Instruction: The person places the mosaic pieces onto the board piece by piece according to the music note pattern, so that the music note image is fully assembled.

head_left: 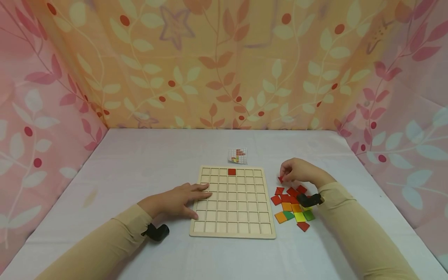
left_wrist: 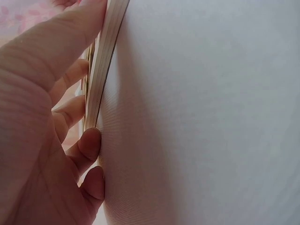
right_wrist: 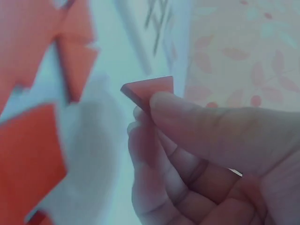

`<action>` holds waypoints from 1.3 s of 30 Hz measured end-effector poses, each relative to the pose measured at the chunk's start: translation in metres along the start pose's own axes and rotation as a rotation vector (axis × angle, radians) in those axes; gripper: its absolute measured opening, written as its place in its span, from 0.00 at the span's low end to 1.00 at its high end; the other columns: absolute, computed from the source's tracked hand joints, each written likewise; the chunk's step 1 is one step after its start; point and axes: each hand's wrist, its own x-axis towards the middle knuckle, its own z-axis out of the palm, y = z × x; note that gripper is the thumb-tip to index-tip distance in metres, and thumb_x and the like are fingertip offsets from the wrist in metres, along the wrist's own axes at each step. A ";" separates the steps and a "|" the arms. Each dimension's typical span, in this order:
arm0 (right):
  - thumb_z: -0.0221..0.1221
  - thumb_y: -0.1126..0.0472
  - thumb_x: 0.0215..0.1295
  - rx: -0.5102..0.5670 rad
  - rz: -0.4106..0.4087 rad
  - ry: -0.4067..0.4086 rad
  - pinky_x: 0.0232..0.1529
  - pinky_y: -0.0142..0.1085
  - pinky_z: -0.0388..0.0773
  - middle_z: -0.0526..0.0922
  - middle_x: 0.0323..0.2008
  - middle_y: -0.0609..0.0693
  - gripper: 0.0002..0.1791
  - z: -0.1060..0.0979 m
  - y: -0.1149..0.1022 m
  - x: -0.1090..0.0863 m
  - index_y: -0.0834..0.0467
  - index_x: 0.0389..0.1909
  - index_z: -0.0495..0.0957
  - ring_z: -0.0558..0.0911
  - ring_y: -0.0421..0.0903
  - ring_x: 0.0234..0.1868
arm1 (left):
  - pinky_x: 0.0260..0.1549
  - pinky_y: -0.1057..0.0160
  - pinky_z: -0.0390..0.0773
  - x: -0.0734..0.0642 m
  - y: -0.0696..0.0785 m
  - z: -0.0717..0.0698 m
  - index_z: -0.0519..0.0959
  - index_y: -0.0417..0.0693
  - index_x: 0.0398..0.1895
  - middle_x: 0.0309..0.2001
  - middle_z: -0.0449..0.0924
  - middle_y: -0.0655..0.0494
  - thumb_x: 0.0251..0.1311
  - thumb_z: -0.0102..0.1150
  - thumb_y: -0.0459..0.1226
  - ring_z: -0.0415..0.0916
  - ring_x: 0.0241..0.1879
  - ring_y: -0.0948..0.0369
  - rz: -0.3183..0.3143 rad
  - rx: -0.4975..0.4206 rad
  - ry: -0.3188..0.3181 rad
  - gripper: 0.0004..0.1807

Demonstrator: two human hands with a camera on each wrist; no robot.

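Floral cloth (head_left: 224, 77) is hung behind and beside the bench (head_left: 140, 155), which is covered in white. From the head view, a gridded board (head_left: 232, 236) is seen flat on the bench, with one red square (head_left: 231, 172) set in the middle cell of its top row. A printed card (head_left: 238, 155) is placed just beyond it. The board's left edge is covered by the left grip (head_left: 176, 200), its fingers spread and laid on the wood, nothing clamped. To the right, loose tiles (head_left: 286, 207) are heaped, some overlapping. Just beyond them a red piece (head_left: 280, 179) is pinched by the right grip (head_left: 301, 170). Over the heap a black wrist camera (head_left: 309, 200) is held low; tiles could be snagged and scattered if the forearm were dropped or swept sideways.

From the left wrist, the board's side is shown beside the thumb and fingers. If it were pushed unevenly, the board could be slid or turned and the red square jolted.

From the right wrist, the red piece is shown clamped between thumb and fingers, clear of the blurred tiles. Only part of it is left uncovered, so its full shape cannot be told; being small, it could be twisted or dropped if the pinch were loosened.
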 end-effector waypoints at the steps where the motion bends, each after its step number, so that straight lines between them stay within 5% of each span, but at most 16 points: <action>1: 0.62 0.67 0.54 0.007 -0.012 0.005 0.32 0.37 0.73 0.77 0.23 0.50 0.03 -0.001 -0.003 0.000 0.56 0.27 0.77 0.73 0.47 0.27 | 0.63 0.44 0.43 0.000 -0.001 0.000 0.55 0.66 0.69 0.72 0.43 0.62 0.49 0.58 0.59 0.41 0.69 0.50 0.003 0.002 0.002 0.43; 19: 0.62 0.64 0.56 0.217 -0.059 0.127 0.37 0.41 0.77 0.81 0.27 0.52 0.03 0.022 -0.049 0.028 0.60 0.28 0.81 0.77 0.48 0.29 | 0.61 0.45 0.50 0.001 0.002 -0.001 0.56 0.64 0.69 0.72 0.44 0.61 0.48 0.59 0.58 0.44 0.68 0.50 0.000 0.008 0.001 0.43; 27: 0.63 0.64 0.54 0.158 -0.065 0.191 0.30 0.34 0.70 0.80 0.27 0.49 0.03 0.040 -0.071 0.048 0.58 0.24 0.81 0.73 0.46 0.31 | 0.60 0.45 0.50 0.001 0.001 0.000 0.56 0.65 0.69 0.72 0.44 0.61 0.47 0.58 0.60 0.45 0.68 0.50 -0.005 0.013 0.001 0.43; 39: 0.63 0.64 0.55 0.178 -0.005 0.190 0.27 0.30 0.73 0.80 0.24 0.48 0.04 0.058 -0.084 0.069 0.59 0.23 0.80 0.77 0.41 0.25 | 0.61 0.45 0.49 0.002 -0.003 0.002 0.57 0.65 0.69 0.72 0.44 0.61 0.47 0.58 0.61 0.45 0.68 0.50 0.009 0.023 0.009 0.43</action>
